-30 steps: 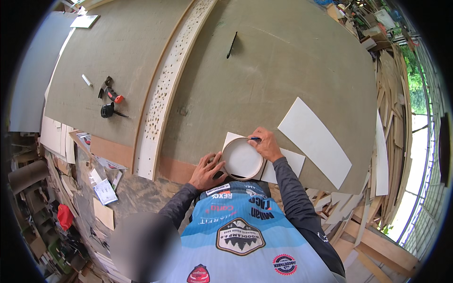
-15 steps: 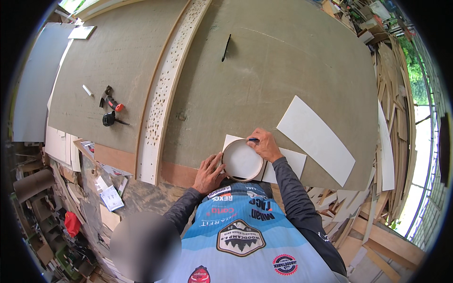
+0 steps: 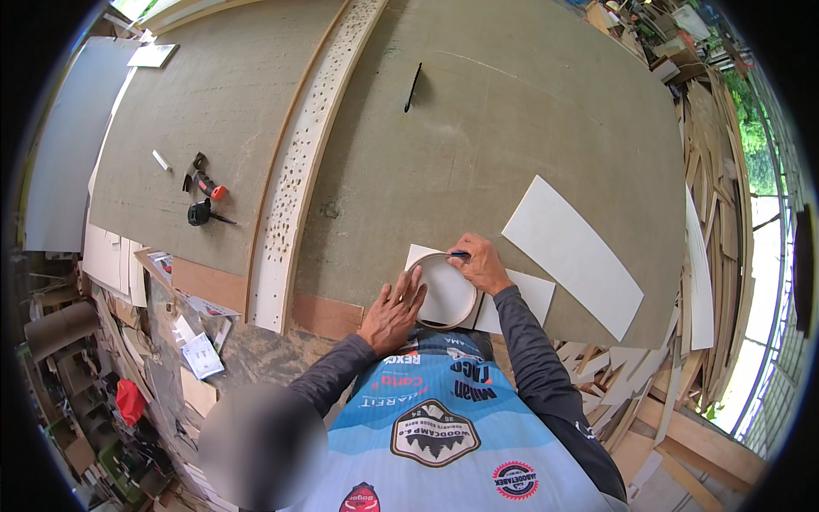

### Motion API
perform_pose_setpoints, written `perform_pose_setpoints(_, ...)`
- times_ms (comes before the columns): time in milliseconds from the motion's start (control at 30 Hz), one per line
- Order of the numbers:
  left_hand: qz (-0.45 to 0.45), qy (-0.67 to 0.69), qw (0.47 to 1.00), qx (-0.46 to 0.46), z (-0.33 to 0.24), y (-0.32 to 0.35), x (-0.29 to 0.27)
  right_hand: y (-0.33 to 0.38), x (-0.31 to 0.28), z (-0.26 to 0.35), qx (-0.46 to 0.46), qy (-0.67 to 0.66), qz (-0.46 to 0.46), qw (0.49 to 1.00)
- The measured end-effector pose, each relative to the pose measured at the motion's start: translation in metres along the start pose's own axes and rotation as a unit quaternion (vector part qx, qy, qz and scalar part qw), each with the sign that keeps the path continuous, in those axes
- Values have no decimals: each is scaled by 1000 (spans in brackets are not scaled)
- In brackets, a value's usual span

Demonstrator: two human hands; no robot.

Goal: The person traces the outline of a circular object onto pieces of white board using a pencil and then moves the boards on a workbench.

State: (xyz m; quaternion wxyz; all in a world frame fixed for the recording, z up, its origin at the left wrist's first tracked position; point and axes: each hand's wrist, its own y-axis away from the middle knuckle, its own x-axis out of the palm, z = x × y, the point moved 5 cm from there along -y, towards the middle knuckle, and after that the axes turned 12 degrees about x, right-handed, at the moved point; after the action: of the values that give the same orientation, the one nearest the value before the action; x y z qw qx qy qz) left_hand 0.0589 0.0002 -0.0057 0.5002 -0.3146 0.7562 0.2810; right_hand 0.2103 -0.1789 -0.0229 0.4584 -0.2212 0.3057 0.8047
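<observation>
Round, thin-rimmed piece (image 3: 452, 294) sits at the near edge of the surface (image 3: 503, 128), close against the wearer's shirt (image 3: 435, 375); little room on that side. White flat pieces lie at it: a corner shows past the rim at upper left, and a white piece (image 3: 527, 299) extends out to the right, partly behind the forearm. Right hand (image 3: 479, 264) closed in a pinch on a blue pen (image 3: 460, 254) at the rim's upper right. Left hand (image 3: 395, 310) not clenched: fingers extended, spread slightly, laid over the rim's left side. Larger white panel (image 3: 576, 256) slants just right of the right hand, its lower end near the surface's near edge; tight to the right, therefore. Beyond the hands, a wide bare stretch runs to the far side, broken only by a thin black tool (image 3: 413, 88). Leftward, open ground as far as a long hole-marked board (image 3: 299, 162). Across that board: black-and-orange hand tool (image 3: 203, 179), small black item (image 3: 199, 212), short white stick (image 3: 161, 160), all well apart from the work.
</observation>
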Motion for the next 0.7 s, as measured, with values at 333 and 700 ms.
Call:
perform_pose_setpoints(333, -32, -80, 996, 2, -8, -17, -13, -1, 1, -1, 1, -8, 4, 1000)
perform_pose_setpoints(700, -33, -105, 993, -29, -16, -31, -5, 0, -5, 8, 12, 18, 30, 999)
